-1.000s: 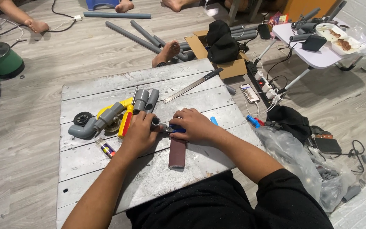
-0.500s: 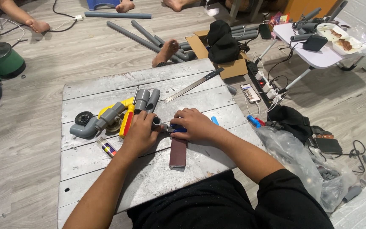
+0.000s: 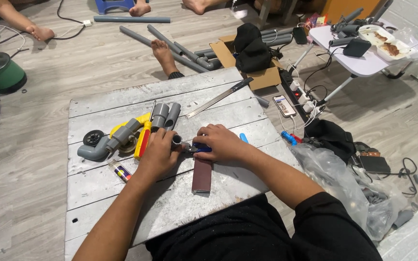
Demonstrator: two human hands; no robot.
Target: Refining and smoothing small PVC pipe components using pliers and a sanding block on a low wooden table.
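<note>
My left hand [image 3: 158, 154] grips a short grey pipe [image 3: 176, 141] on the wooden board [image 3: 122, 96]; my right hand [image 3: 221, 143] is closed on a blue tool [image 3: 200, 148] touching it, above the brown block [image 3: 202, 175].

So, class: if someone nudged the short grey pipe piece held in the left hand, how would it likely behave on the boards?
The short grey pipe piece looks round and hollow, so probably light, stiff and apt to roll. The left hand grips it; the plank table has gaps that might catch it.
</note>
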